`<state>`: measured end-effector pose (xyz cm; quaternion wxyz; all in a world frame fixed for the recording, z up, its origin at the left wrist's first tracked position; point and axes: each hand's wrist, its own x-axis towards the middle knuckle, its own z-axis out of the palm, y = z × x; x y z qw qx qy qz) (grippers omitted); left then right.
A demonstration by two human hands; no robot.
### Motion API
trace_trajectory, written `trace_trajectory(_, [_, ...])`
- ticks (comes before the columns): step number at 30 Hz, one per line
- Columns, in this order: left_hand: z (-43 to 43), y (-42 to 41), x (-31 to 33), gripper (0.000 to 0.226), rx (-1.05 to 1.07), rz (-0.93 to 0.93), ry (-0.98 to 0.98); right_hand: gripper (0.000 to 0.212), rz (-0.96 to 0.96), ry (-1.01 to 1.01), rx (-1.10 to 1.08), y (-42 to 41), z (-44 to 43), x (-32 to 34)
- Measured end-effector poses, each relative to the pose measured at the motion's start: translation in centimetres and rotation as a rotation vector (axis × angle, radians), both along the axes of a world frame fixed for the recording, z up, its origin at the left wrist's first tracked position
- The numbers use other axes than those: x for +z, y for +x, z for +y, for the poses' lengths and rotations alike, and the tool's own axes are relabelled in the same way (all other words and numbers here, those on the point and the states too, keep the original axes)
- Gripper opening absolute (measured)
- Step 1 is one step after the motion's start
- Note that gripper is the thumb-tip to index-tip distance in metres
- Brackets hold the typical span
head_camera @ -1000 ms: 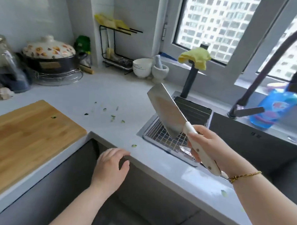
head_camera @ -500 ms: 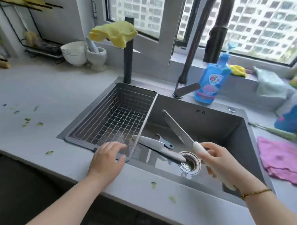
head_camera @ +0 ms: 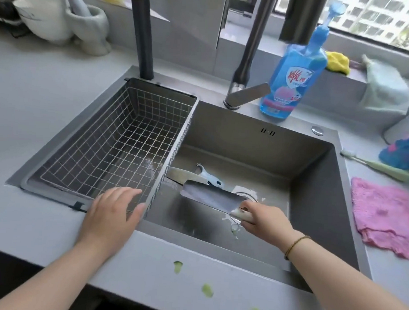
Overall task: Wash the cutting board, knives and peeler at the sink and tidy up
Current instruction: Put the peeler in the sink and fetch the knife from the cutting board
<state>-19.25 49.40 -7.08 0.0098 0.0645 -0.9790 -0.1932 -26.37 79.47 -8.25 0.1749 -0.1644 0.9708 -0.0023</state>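
My right hand [head_camera: 265, 219], grip closed round the white handle, holds the broad steel cleaver [head_camera: 211, 198] low in the grey metal sink [head_camera: 246, 142]; my left hand [head_camera: 112, 211], grip slack, rests on the silver wire basket [head_camera: 140, 110].

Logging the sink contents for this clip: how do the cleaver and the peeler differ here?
The cleaver has a broad, rectangular steel blade; the peeler is far smaller and slim, with a pale handle and a blue end. The right hand grips the cleaver's white handle, while the peeler lies loose, untouched. The cleaver lies partly over the drain; the peeler lies just beyond it. Both are down in the sink.
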Motion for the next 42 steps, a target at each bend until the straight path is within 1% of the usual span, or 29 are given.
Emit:
trace_trajectory(2, [0.0,-0.1,-0.1,0.058,-0.014,0.005,-0.01,0.037,0.0,-0.032,0.019,-0.7,-1.1,-0.9])
trace_trajectory(6, [-0.3,-0.2,-0.5,0.048,-0.027,0.094,-0.063,0.038,-0.036,-0.073,0.06,-2.1,-3.3,-2.4])
trace_trajectory(10, [-0.4,-0.5,-0.9,0.046,-0.042,0.174,-0.066,0.037,-0.108,-0.079,0.028,-3.2,-5.0,-3.9])
trace_trajectory(12, [-0.5,-0.5,-1.2,0.048,-0.056,0.191,-0.061,0.038,-0.129,-0.054,0.052,-3.3,-5.4,-4.7])
trace_trajectory(15, [-0.6,-0.4,-1.7,0.069,-0.063,0.212,-0.07,0.036,-0.135,0.026,0.163,-3.5,-5.4,-5.6])
trace_trajectory(17, [-0.7,-0.4,-1.8,0.075,-0.063,0.229,-0.058,0.035,-0.152,0.041,0.221,-3.7,-5.2,-6.0])
trace_trajectory(19, [-0.7,-0.5,-2.0,0.074,-0.064,0.247,-0.054,0.035,-0.179,0.048,0.247,-3.8,-5.1,-6.5])
trace_trajectory(23, [-0.8,-0.5,-2.3,0.072,-0.088,0.283,-0.057,0.032,-0.259,0.068,0.222,-3.5,-5.6,-7.7])
trace_trajectory(28, [-0.8,-0.6,-2.3,0.07,-0.099,0.309,-0.055,0.047,-0.378,0.162,0.299,-3.7,-6.6,-8.9])
trace_trajectory(35, [-0.7,-0.7,-2.1,0.069,-0.091,0.32,-0.054,0.042,-0.394,0.303,0.398,-4.5,-6.8,-9.7])
trace_trajectory(39, [-0.7,-0.6,-2.1,0.069,-0.073,0.301,-0.054,0.041,-0.391,0.312,0.415,-4.5,-6.8,-9.7])
trace_trajectory(42, [-0.8,-0.6,-2.1,0.068,-0.073,0.286,-0.041,0.041,-0.379,0.298,0.399,-4.6,-6.3,-8.5])
